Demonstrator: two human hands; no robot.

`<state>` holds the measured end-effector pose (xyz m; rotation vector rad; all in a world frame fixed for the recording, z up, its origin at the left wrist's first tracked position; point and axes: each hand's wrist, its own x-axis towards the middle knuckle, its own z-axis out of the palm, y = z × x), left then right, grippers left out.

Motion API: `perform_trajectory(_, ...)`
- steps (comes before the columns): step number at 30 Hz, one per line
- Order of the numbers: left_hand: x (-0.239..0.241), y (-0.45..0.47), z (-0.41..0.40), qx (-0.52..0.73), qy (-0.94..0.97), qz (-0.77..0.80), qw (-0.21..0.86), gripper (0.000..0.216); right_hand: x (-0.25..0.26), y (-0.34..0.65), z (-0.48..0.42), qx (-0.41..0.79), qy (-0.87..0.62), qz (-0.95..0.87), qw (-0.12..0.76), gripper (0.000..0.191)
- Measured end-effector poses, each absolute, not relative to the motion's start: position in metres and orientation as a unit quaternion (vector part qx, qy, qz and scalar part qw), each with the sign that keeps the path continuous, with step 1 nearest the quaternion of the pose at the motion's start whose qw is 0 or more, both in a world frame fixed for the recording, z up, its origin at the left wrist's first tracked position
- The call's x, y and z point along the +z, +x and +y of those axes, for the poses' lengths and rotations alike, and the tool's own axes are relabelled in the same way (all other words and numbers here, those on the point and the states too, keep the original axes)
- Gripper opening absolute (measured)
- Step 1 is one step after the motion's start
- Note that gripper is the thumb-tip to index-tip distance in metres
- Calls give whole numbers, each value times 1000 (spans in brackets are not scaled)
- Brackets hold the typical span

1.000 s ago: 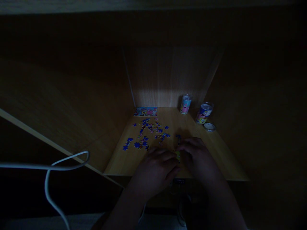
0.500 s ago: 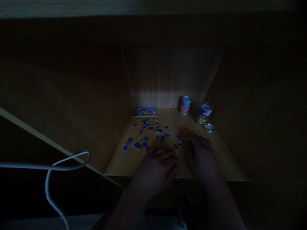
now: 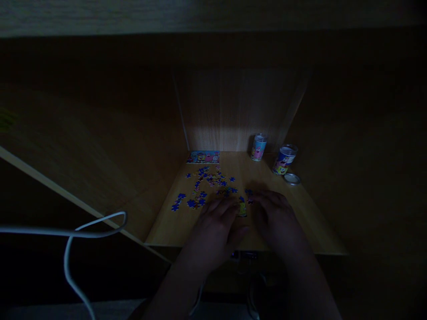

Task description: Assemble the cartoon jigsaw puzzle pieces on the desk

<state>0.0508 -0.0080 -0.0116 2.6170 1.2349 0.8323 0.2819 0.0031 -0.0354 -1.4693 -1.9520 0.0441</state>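
In the dim head view, my left hand (image 3: 215, 229) is low over the board, fingers forward and thumb apart. Its fingertips are beside a small joined patch of yellow and green jigsaw puzzle pieces (image 3: 242, 209), which lies between my hands. My right hand (image 3: 278, 218) reaches in from the right with bent, parted fingers. Its fingertips are at a small cluster of blue and pale puzzle pieces (image 3: 248, 193) and partly cover it; a firm grip does not show. Many loose puzzle pieces (image 3: 216, 178), several blue side up, are scattered farther back and to the left.
A picture card (image 3: 203, 157) lies at the back left. Two cartoon-printed cans (image 3: 258, 147) (image 3: 284, 160) stand at the back right, with a round lid (image 3: 292, 178) before the nearer one. Wooden walls enclose the board (image 3: 313, 231). A white cable (image 3: 96, 233) hangs at left.
My right hand has moved left onto the small cluster of puzzle pieces. My left hand has shifted slightly left, and more of the yellow and green patch shows.
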Motion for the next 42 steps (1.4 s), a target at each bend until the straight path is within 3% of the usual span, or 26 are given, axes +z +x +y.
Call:
perform_trajectory(12,-21,10,28,253,806,535,-21,56,-31,281,3,46,-555,-752,352,33)
perform_trajectory(22,-26,17,31,187,837,515,-3,67,-30,277,3,41,-543,-762,350,26)
perform_trajectory(32,-26,20,39,180,760,623,-44,76,-28,276,2,37,-541,-767,343,24)
perform_trajectory(38,-19,23,42,114,798,592,12,73,-28,276,2,39,-538,-769,343,23)
perform_trajectory(42,-13,28,39,121,771,626,-14,75,-30,277,3,38,-537,-768,347,22)
